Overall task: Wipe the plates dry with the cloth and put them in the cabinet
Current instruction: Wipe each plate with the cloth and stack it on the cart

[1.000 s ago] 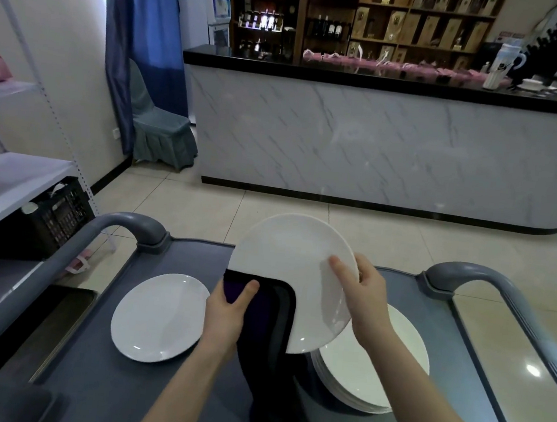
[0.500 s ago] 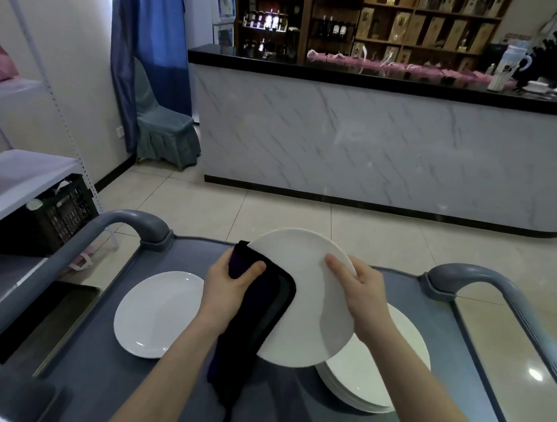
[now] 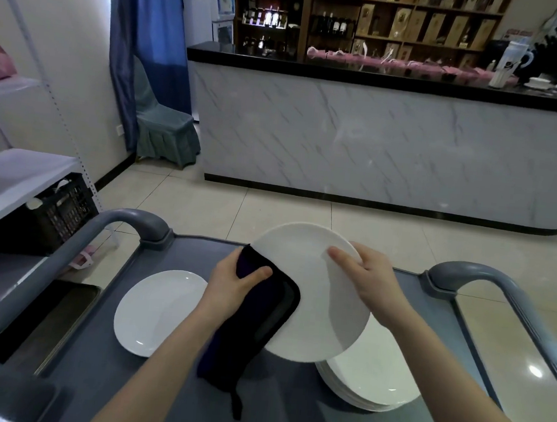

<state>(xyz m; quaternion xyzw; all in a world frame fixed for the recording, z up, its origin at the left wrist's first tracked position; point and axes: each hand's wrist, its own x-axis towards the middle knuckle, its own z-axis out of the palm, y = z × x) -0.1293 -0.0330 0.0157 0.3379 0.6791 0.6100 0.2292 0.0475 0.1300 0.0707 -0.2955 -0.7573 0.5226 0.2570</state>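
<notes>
The plate is up off the cart, tilted with its face toward the camera, right over the stack on the right. The right hand pinches its far-right rim, thumb on the face, fingers hidden behind. The left hand is clamped on the cloth, thumb pressing the dark fabric onto the plate's left side. The rest of the cloth hangs toward the cart, a loose tail at the bottom.

Here's the worry: that right-hand hold is only a rim pinch on glazed china. If the plate is wet, a firm push from the cloth hand could twist it out of those fingers. It would drop straight onto the stack below, and that could chip or crack more than one plate.

Second risk is the hanging tail. Swung wide, it could drag across the lone plate lying to the left, or snag under the stack's rim.

Third is the back face. Only the front shows under the cloth, and whether the back is dry, I can't tell. Shelve it damp and the job's half done. I can't make out a cabinet from here, so there's probably a carry ahead with slick china.
</notes>
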